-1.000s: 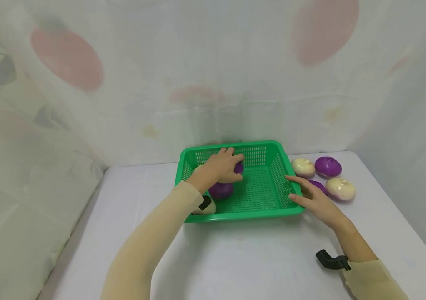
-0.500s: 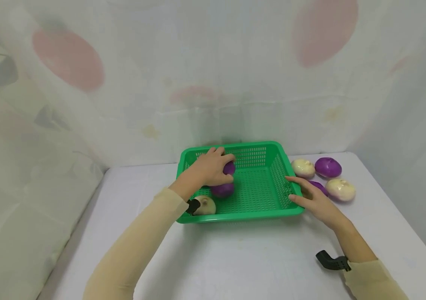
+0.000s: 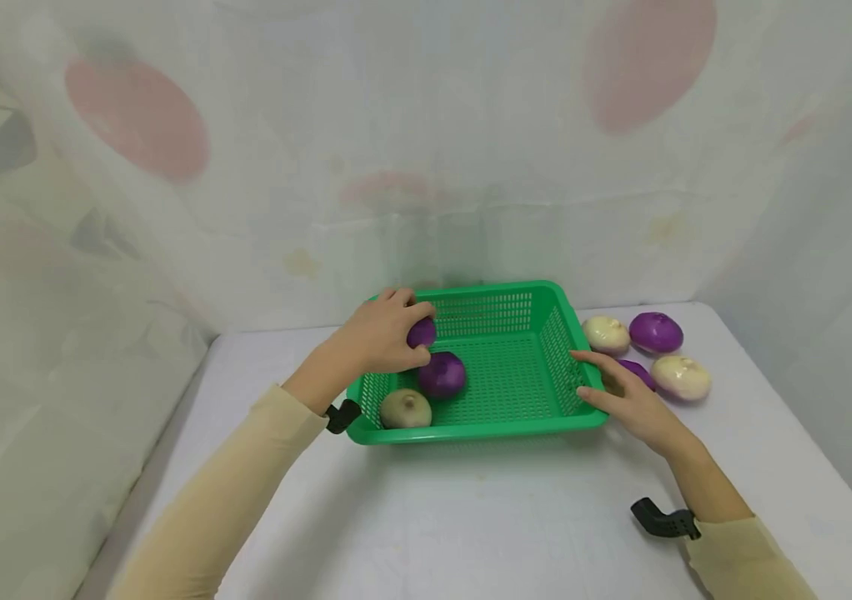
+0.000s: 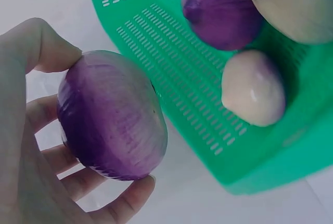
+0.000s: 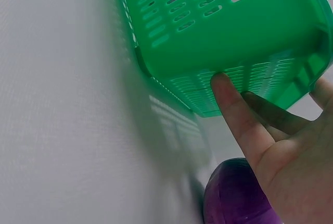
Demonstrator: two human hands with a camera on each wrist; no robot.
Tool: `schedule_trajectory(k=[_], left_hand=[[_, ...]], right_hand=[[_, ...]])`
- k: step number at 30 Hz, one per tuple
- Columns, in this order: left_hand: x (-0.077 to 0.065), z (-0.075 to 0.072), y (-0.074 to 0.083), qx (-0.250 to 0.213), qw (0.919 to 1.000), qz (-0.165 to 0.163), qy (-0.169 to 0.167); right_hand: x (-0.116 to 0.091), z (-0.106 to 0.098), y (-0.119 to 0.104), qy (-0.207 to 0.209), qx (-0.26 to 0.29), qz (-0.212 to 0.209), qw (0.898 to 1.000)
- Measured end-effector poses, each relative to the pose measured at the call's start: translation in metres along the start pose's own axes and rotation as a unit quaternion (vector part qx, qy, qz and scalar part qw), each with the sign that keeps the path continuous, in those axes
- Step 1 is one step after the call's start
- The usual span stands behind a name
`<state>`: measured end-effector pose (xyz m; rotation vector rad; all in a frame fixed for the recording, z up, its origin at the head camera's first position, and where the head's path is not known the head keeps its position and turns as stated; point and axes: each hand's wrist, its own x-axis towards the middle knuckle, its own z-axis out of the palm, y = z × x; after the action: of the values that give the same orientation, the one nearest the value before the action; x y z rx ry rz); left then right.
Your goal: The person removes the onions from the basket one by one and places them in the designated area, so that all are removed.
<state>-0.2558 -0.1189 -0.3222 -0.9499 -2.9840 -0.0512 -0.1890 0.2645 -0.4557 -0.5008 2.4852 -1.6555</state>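
L hand [image 3: 384, 333] grips a purple onion [image 4: 112, 114], thumb on one side, fingers spread round the other; that onion's up by the L end of the green basket [image 3: 486, 431], close to the wall; exact ht. can't tell; R hand [image 3: 630, 400] is at the basket's R end, fingers fairly straight & touching it, no onion in hand, prob. steadying it; inside the basket, per L wrist view: one purple bulb [image 4: 221, 18] & two white bulbs [image 4: 255, 88]; on the table [image 3: 471, 517] just R of basket: a white pair [image 3: 681, 377] & a purple pair [image 3: 655, 332], one of the latter partly hidden by the R hand; to do it well: skin looks smooth & glossy, so thumb opp. fingertips across the widest part seems the safest hold, w/ even, light pressure; carry it high enough to miss the rim & nearby bulbs; R hand should press only gently, as a hard shove could tip or slide the basket; turn the L wrist slowly, since a round bulb could roll if let go too early.
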Motion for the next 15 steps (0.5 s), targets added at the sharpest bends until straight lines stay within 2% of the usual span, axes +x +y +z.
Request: schedule_trajectory(k=[6, 15], left_hand=[[-0.019, -0.005, -0.015, 0.013, 0.9997, -0.013, 0.013], [-0.045, -0.011, -0.041, -0.004, 0.9979, -0.056, 0.033]], right_hand=[[-0.001, 0.001, 0.001, -0.003, 0.003, 0.004, 1.000], [0.000, 0.000, 0.002, -0.001, 0.007, 0.003, 1.000]])
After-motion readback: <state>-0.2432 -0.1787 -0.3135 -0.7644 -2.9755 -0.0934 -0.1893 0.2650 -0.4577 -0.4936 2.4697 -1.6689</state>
